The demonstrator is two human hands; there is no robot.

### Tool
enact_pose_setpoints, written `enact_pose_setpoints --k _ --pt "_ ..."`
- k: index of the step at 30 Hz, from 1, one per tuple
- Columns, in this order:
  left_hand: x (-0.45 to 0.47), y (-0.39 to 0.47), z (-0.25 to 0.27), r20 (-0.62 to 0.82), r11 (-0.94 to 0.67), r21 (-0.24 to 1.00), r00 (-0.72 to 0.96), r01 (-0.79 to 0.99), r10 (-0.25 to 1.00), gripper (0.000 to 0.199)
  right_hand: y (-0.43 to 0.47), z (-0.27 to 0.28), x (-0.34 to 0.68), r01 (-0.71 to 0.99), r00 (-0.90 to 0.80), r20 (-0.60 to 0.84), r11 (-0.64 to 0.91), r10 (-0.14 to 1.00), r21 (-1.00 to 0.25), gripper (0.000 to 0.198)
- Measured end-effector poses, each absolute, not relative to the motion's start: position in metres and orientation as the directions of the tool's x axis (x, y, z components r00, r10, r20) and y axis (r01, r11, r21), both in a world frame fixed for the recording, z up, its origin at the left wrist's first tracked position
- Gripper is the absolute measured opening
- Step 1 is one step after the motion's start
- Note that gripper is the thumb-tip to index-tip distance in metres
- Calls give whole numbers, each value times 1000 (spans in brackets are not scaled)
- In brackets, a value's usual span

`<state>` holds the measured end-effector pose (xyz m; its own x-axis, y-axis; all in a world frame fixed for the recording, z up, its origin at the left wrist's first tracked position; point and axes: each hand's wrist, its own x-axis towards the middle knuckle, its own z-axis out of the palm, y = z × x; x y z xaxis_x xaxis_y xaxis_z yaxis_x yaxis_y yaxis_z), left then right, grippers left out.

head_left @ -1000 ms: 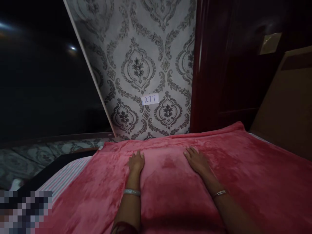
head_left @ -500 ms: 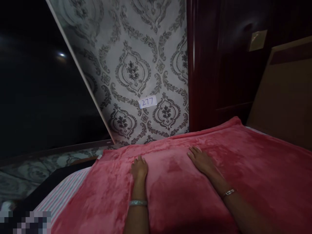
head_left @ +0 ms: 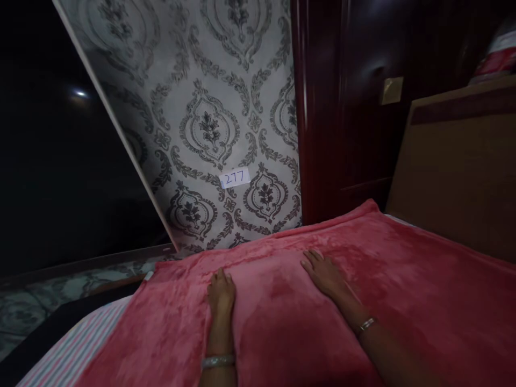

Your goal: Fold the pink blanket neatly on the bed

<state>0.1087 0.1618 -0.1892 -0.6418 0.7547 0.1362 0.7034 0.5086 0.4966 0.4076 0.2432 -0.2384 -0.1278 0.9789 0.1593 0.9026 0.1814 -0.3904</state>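
Two: left hand [head_left: 221, 295], right hand [head_left: 325, 275], both laid flat, fingers extended, on red plush blanket [head_left: 407, 285]; paper label "277" [head_left: 235, 177] on patterned wall [head_left: 209, 126] behind.

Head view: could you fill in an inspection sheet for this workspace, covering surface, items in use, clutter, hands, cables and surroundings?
Surface: pink, grey and white striped cloth, showing at the lower left.
Items in use: plush pink-red blanket, spread wide, partly over the striped cloth.
Clutter: red-and-white object at the upper right, cut off by the frame; cannot tell what it is.
Hands: left hand and right hand rest open on the blanket, apart, with a smooth stretch of it between them.
Cables: nothing seen.
Surroundings: grey patterned wallpaper bearing a white paper label marked 277; glossy black panel at left; dark red glossy panel and brown cardboard-like panel at right.
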Motion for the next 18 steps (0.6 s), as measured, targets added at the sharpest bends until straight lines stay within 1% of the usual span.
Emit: enact_pose_setpoints --k 4,8,13,18 --pt "96 166 -195 155 430 634 -651 642 744 45 247 -246 409 903 -148 189 210 971 -374 58" --pt "82 168 -200 156 364 737 -668 569 728 41 246 -246 411 901 -140 171 197 975 -387 59" --pt "74 169 -204 102 389 774 -705 500 702 34 246 -248 417 896 -148 136 192 979 -401 60" --pt "72 174 -211 80 428 792 -769 435 635 38 251 -257 419 870 -128 186 200 974 -451 65"
